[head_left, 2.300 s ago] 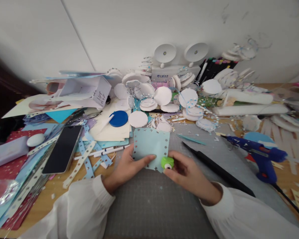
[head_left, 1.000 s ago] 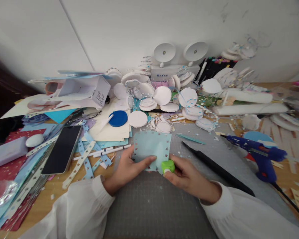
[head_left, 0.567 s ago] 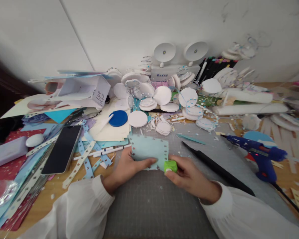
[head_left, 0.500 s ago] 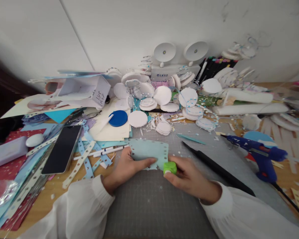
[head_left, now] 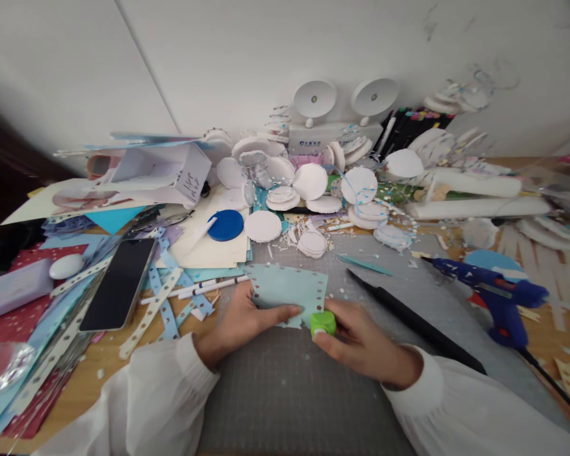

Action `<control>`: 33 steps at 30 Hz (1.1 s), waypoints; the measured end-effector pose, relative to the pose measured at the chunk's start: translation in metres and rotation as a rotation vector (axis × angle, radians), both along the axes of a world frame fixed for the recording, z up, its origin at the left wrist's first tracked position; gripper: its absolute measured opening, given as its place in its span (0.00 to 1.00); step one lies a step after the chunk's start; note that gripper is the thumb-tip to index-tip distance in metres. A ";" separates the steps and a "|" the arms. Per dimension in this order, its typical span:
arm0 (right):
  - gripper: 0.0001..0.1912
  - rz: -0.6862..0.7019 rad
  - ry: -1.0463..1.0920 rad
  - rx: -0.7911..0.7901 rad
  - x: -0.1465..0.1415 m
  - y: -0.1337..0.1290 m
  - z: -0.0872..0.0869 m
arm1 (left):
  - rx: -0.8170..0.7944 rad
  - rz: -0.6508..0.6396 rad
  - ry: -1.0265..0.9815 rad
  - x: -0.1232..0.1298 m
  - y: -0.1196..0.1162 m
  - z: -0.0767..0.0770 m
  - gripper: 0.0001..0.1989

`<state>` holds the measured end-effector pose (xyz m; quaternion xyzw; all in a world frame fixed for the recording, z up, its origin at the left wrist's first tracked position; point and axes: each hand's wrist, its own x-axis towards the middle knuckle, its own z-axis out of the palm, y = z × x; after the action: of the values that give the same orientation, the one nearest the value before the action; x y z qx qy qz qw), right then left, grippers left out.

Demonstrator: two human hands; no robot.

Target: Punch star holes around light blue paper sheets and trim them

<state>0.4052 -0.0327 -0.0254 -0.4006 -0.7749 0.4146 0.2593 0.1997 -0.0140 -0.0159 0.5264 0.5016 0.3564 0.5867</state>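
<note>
My left hand pinches a light blue sheet of paper by its lower left side, thumb on top. Small shaped holes run along the paper's top, right and lower edges. At the paper's lower right corner, my right hand grips a green craft punch, its thumb pressed on the near side. The corner seems to sit in or behind the punch; the slot itself is hidden. Both hands are just above a grey cutting mat, where tiny paper bits lie.
To the right are a black knife-like tool, blue tweezers and a blue glue gun with a cord. A phone and punched paper strips lie left. White discs crowd the back, beside a blue lid.
The blue paper has shifted slightly to the right and turned a little, with my left thumb moving along. The green punch stays almost in place in my right hand.
</note>
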 end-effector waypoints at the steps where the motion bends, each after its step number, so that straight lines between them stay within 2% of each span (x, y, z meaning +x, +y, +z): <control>1: 0.12 0.007 0.006 -0.009 0.000 0.000 0.000 | 0.001 -0.005 0.006 0.000 0.000 0.000 0.17; 8: 0.13 -0.005 0.017 -0.018 0.000 -0.001 -0.004 | 0.029 -0.006 0.042 0.001 -0.001 0.000 0.17; 14: 0.13 -0.024 0.129 -0.089 -0.004 -0.004 -0.004 | 0.021 -0.038 0.041 0.002 -0.001 0.002 0.17; 19: 0.13 -0.038 0.170 -0.023 -0.007 -0.007 -0.001 | 0.044 -0.034 0.012 0.002 -0.002 0.000 0.18; 25: 0.08 -0.047 0.230 0.028 -0.008 -0.009 0.004 | -0.014 -0.079 -0.058 0.000 -0.004 -0.004 0.19; 29: 0.08 -0.050 0.279 -0.020 -0.008 -0.011 0.003 | -0.060 -0.080 -0.097 0.000 -0.004 -0.003 0.19; 33: 0.14 -0.082 0.345 -0.145 -0.007 -0.014 -0.001 | -0.104 -0.108 -0.119 0.000 -0.004 -0.001 0.21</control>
<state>0.3978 -0.0467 -0.0266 -0.3725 -0.6699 0.5211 0.3754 0.1994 -0.0177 -0.0165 0.4995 0.4543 0.3285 0.6605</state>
